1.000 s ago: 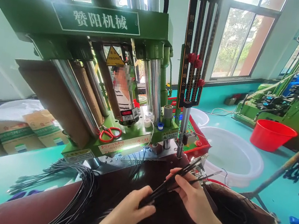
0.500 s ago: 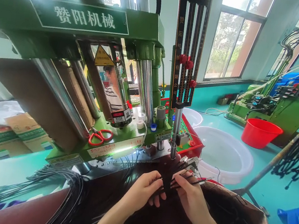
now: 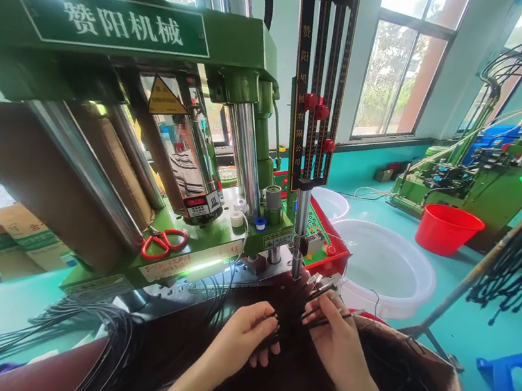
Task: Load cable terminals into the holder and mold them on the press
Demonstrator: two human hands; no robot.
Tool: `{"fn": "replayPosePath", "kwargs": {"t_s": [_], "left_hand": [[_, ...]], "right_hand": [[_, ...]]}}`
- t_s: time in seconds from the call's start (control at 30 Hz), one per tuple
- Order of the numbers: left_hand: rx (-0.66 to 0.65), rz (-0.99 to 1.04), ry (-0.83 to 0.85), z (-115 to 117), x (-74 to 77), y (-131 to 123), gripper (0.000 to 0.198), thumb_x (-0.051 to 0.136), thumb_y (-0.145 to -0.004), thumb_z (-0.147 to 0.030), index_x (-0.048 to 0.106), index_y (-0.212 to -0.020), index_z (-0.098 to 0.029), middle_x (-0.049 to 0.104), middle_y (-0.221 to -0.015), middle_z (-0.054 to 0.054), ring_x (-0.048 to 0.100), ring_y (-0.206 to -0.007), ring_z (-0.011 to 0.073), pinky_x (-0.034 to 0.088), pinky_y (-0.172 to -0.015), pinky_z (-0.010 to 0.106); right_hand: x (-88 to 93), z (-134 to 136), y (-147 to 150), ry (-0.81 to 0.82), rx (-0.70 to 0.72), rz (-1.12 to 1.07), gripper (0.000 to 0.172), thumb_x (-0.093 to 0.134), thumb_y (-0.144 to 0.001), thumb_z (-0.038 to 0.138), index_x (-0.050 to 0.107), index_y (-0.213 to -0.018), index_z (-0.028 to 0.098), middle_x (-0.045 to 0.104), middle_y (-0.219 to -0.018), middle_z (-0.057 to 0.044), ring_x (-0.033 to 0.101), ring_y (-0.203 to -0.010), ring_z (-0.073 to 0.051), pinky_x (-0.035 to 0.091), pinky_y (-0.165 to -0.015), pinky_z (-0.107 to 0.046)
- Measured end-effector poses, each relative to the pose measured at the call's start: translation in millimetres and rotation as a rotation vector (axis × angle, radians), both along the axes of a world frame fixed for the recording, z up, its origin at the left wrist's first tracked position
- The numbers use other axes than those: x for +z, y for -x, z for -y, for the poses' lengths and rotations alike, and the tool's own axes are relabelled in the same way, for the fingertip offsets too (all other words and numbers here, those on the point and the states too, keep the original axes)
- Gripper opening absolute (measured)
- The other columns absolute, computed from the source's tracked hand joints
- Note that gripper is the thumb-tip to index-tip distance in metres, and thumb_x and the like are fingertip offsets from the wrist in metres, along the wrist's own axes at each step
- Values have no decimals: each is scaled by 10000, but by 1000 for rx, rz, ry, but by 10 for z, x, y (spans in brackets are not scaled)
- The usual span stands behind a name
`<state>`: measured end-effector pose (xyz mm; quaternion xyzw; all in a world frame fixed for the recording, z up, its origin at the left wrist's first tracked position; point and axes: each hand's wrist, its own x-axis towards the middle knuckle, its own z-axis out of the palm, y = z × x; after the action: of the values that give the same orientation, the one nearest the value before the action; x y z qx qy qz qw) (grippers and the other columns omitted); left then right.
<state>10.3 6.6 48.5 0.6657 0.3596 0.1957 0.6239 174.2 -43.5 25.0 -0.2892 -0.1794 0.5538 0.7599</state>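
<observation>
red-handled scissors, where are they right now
In the head view, the red-handled scissors lie left of centre on the green machine base, at the foot of the nearest steel column, up and left of the left hand.

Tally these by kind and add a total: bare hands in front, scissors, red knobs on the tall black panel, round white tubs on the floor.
Left hand and right hand: 2
Scissors: 1
Red knobs: 3
White tubs: 2
Total: 8
</observation>
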Motion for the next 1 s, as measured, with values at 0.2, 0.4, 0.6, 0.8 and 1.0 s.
{"fn": "replayPosePath", "kwargs": {"t_s": [0.2,0.4,0.6,0.8,1.0], "left_hand": [[8,-13,-98,-47,-33,-82,309,455,-812,-450,484,-691,-167,551,-630,-13,536,-571,111,413,-502,209],[51,-72,-248,-31,58,-95,303,425,-843,-426,547,-733,-172,598,-660,6,563,-648,140,415,-596,228],[72,-250,-570,120,235,-131,318,345,-878,-396,539,-707,-211,561,-602,-2,548,-593,150,334,-550,242],[98,-321,-778,139,125,-264,303,295,-883,-333,541,-754,-213,599,-697,47,548,-661,183,334,-608,274],[56,-130,-373,49,-137,-272,288,325,-880,-390,463,-705,-208,604,-659,-4,525,-597,128,363,-561,222]], "right_hand": [[-41,80,-30,47,101,65,169,710,-719,284,702,-864,195,637,-695,-1,545,-674,-103,429,-597,-180],[8,96,-27,92,45,266,170,723,-686,350,699,-741,190,618,-618,0,540,-605,-134,427,-578,-232],[30,112,-2,76,-22,298,170,728,-680,342,707,-777,204,634,-629,-1,556,-633,-134,427,-582,-221],[23,105,11,52,-71,166,144,760,-646,283,686,-744,208,643,-597,9,567,-580,-113,452,-566,-206],[-92,105,-19,162,-225,51,200,816,-556,242,660,-671,191,653,-586,19,565,-510,-96,458,-474,-172]]}}
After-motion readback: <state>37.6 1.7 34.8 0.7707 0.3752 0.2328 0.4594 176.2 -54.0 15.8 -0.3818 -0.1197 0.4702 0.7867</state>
